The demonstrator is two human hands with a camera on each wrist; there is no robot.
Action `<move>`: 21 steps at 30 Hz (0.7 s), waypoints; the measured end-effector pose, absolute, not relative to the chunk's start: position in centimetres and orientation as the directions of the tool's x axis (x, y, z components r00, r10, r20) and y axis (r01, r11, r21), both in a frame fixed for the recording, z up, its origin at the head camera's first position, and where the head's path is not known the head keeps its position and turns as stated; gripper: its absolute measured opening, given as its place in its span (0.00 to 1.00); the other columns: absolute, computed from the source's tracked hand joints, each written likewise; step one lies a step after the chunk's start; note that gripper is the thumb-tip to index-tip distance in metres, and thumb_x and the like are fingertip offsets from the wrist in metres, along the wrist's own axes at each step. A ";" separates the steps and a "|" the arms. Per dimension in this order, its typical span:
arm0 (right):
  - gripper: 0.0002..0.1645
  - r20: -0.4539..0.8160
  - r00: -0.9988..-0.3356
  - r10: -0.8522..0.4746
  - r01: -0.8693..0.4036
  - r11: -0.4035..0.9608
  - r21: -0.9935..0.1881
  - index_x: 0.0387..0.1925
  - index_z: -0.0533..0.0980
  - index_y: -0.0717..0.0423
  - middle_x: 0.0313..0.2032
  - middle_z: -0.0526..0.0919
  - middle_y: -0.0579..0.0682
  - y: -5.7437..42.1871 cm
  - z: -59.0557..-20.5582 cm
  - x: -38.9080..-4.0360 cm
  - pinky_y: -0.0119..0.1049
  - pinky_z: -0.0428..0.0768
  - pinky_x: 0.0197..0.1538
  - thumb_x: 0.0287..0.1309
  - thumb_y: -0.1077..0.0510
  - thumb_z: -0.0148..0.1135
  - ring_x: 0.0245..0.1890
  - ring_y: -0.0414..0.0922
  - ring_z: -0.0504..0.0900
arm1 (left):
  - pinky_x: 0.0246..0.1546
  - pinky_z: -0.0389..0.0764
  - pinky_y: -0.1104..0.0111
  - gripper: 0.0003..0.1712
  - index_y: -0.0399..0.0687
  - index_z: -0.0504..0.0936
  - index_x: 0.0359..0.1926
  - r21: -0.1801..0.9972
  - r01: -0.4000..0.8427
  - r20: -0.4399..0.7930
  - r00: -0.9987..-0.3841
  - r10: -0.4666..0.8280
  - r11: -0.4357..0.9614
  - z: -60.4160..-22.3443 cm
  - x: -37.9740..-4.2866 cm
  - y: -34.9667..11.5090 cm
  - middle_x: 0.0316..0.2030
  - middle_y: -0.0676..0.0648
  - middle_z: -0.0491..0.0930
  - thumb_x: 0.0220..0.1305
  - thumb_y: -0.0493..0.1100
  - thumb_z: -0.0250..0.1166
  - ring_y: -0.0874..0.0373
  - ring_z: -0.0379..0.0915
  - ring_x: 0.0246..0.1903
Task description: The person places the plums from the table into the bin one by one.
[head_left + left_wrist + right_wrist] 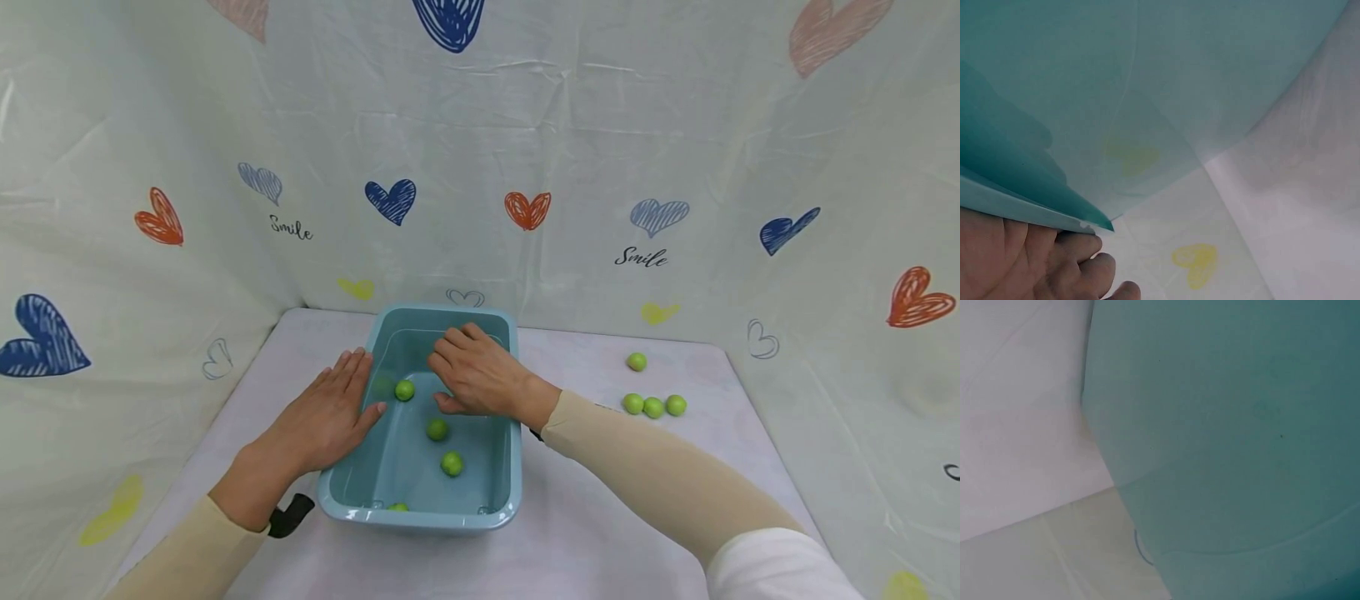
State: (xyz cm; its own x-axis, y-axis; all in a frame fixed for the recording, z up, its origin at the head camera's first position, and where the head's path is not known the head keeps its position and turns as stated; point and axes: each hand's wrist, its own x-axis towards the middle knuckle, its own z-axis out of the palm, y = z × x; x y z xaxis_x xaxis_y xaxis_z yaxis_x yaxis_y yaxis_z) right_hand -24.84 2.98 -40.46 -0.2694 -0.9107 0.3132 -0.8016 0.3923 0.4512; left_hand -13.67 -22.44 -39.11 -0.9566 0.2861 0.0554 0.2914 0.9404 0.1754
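A light-blue plastic basin [420, 521] stands on the table, with several small green limes [438, 429] on its floor. My left hand [324, 417] lies along the basin's left rim, fingers straight and thumb reaching over the edge. In the left wrist view, its fingers [1079, 265] are against the underside of the rim. Over the right part of the basin is my right hand [483, 375], fingers bent downward and thumb apart from them. Its palm is hidden, and I cannot tell whether it holds a lime. The right wrist view shows only the basin's wall [1229, 437], not the hand.
Several more limes [654, 407] lie on the white-covered table [600, 500] to the right of the basin, beyond my right forearm. A pale curtain [465, 125] printed with hearts rises behind the table and along both sides.
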 end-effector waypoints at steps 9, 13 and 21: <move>0.22 0.389 -0.278 -0.878 -0.786 0.441 0.433 0.42 0.76 0.51 0.39 0.79 0.48 3.9 -40.3 -24.8 0.44 0.75 0.52 0.70 0.37 0.55 0.43 0.48 0.75 | 0.75 0.61 0.36 0.44 0.26 0.55 0.80 0.177 0.295 0.054 -0.955 0.290 0.939 -39.1 -13.7 -22.4 0.80 0.27 0.54 0.80 0.54 0.56 0.29 0.49 0.80; 0.22 0.422 -0.295 -0.857 -0.771 0.475 0.424 0.45 0.76 0.52 0.42 0.80 0.48 5.0 -39.9 -24.7 0.46 0.77 0.56 0.69 0.38 0.57 0.47 0.49 0.77 | 0.75 0.60 0.36 0.44 0.26 0.55 0.80 0.180 0.294 0.056 -0.956 0.289 0.939 -39.1 -13.7 -22.4 0.80 0.27 0.54 0.80 0.54 0.56 0.29 0.49 0.80; 0.25 0.516 -0.335 -0.788 -0.731 0.563 0.386 0.50 0.79 0.57 0.49 0.83 0.52 9.2 -39.5 -25.2 0.48 0.79 0.58 0.66 0.41 0.65 0.52 0.51 0.81 | 0.76 0.60 0.36 0.44 0.25 0.54 0.79 0.180 0.285 0.052 -0.959 0.280 0.941 -39.1 -13.7 -22.3 0.80 0.27 0.54 0.80 0.54 0.56 0.29 0.48 0.80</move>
State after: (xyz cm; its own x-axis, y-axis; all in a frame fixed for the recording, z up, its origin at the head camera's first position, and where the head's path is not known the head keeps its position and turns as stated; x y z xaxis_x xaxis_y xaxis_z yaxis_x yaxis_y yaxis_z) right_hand -25.19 9.18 -39.52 -0.3350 -0.7884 0.5159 -0.7308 0.5631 0.3859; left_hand -13.66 -22.31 -39.11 -0.9586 0.2799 0.0519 0.2847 0.9415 0.1804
